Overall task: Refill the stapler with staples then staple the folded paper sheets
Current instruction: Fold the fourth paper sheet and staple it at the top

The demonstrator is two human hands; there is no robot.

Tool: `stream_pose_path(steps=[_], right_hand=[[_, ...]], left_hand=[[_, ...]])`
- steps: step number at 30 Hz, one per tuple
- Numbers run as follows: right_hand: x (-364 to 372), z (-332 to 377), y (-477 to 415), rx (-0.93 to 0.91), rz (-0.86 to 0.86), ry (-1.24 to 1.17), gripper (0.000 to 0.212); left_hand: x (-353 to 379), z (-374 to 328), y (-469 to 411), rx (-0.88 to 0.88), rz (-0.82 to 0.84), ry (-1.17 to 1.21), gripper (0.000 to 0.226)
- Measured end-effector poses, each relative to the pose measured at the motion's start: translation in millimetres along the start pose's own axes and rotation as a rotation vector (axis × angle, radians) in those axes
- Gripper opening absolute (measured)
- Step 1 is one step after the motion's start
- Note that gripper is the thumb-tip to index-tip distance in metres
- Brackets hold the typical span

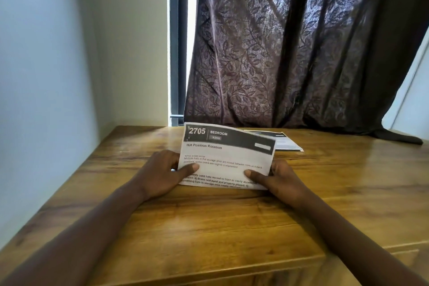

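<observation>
A folded printed paper sheet (226, 158) with a black header reading "2705 BEDROOM" stands tilted up off the wooden table (209, 220), its lower edge near the tabletop. My left hand (160, 174) pinches its left edge, thumb on the front. My right hand (278, 179) pinches its right edge the same way. A second printed sheet (285, 141) lies flat on the table behind it, partly hidden. No stapler or staples are in view.
A dark leaf-patterned curtain (301, 53) hangs behind the table and drapes onto its far right edge. A pale wall (46, 76) runs along the left side. The table's front edge is near the bottom of the view.
</observation>
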State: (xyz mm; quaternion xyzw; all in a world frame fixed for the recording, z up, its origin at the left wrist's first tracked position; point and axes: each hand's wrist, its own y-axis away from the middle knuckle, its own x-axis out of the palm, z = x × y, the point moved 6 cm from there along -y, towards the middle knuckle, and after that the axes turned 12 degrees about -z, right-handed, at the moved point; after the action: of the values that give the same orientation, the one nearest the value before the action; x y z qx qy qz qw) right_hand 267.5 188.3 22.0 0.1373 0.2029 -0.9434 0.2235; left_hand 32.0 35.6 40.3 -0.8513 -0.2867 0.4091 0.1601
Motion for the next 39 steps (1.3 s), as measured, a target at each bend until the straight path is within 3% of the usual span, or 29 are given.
stream_pose_path(steps=[7,11,15,22,24,28,34,37,39], right_hand=[[5.6,-5.4,-6.3,-0.010,-0.120,0.000,0.024],[2.4,-5.1,-6.5,-0.061,-0.179,0.123,0.025],[4.9,-2.7,-4.1,-0.163,-0.221,0.394,0.032],[13.0,-2.5,-1.0,-0.189,-0.174,0.753,0.071],[15.4,0.4,1.9,-0.202,-0.152,0.833,0.067],[15.6,-1.0,-0.4,-0.205,-0.152,0.841,0.037],[19.7,14.3,2.7,-0.400,-0.204,0.954,0.038],[34.2,20.3,-4.2,-0.538,-0.045,0.917,0.048],[46.2,23.2,-16.0,-0.536,0.111,0.797,0.051]], left_hand=[[4.3,6.1,-1.5,-0.012,-0.068,-0.063,0.035],[2.7,3.0,1.3,-0.029,-0.139,-0.141,0.063],[-4.1,0.6,1.3,-0.025,-0.179,-0.355,0.082],[0.1,0.3,0.9,0.015,-0.130,-0.490,0.063],[1.5,1.4,1.4,0.038,-0.099,-0.529,0.048],[3.9,0.0,2.4,0.049,-0.041,-0.608,0.035],[9.7,-1.5,1.1,0.107,0.018,-0.727,0.037],[12.9,-0.4,-0.4,0.145,0.032,-0.722,0.037],[14.4,1.2,-0.7,0.164,0.044,-0.702,0.036]])
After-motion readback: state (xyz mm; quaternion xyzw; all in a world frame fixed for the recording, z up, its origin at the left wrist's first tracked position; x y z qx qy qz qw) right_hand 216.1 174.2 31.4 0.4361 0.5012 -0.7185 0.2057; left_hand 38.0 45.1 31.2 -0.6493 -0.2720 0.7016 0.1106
